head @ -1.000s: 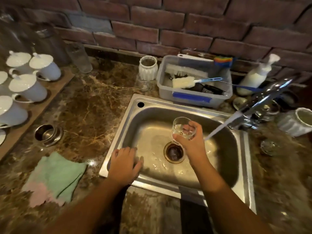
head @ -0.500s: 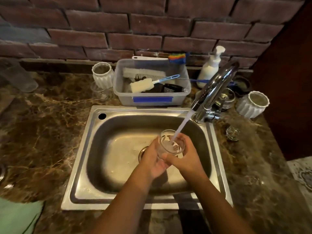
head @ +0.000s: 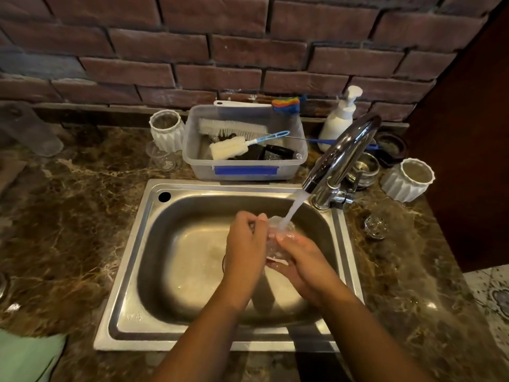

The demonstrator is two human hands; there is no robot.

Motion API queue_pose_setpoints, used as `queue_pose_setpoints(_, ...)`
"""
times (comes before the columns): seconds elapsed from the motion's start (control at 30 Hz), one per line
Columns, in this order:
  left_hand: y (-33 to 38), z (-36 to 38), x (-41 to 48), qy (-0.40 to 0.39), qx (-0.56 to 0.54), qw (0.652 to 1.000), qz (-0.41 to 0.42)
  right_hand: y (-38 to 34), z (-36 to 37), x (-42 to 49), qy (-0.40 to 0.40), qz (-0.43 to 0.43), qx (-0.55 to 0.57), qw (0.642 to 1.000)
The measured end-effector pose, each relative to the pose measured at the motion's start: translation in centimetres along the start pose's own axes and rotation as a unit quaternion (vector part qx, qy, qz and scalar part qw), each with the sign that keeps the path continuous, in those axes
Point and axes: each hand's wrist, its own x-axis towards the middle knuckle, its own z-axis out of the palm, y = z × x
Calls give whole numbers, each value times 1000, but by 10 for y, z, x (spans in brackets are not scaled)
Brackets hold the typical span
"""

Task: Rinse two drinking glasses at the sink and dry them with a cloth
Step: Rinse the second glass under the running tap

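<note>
A clear drinking glass (head: 276, 238) is held over the steel sink (head: 154, 244), under the water running from the chrome tap (head: 341, 155). My left hand (head: 246, 244) wraps its left side with the fingers at the rim. My right hand (head: 305, 263) cups it from below and the right. A second clear glass (head: 164, 158) stands on the counter behind the sink's left corner. A green cloth (head: 27, 357) lies at the bottom left edge, partly out of view.
Behind the sink stands a plastic tub (head: 245, 166) of brushes, flanked by a white ribbed cup (head: 166, 130) and a soap pump bottle (head: 340, 119). Another white ribbed cup (head: 410, 180) and a small glass item (head: 374, 227) sit right of the tap.
My left hand left the sink's front rim and joined the right on the glass. The glass moved under the running water. My view shifted right.
</note>
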Motion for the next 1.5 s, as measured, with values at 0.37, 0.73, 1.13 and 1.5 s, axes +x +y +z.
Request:
queue_pose_setpoints(0.37,0,-4,-10,-58,-254,953,-155,-24,25,-5,49,-174,-312,933)
queue_pose_setpoints(0.73,-1,0,0,-45,-264,934,-235,-19,26,0,82,-181,-410,890)
queue_pose_setpoints(1.13,-2,-11,-5,-47,-209,975,-65,-14,40,6,135,-119,-202,963)
queue_pose_setpoints(1.5,9,-12,-2,-46,-317,915,-246,-12,37,-3,97,-234,-441,861)
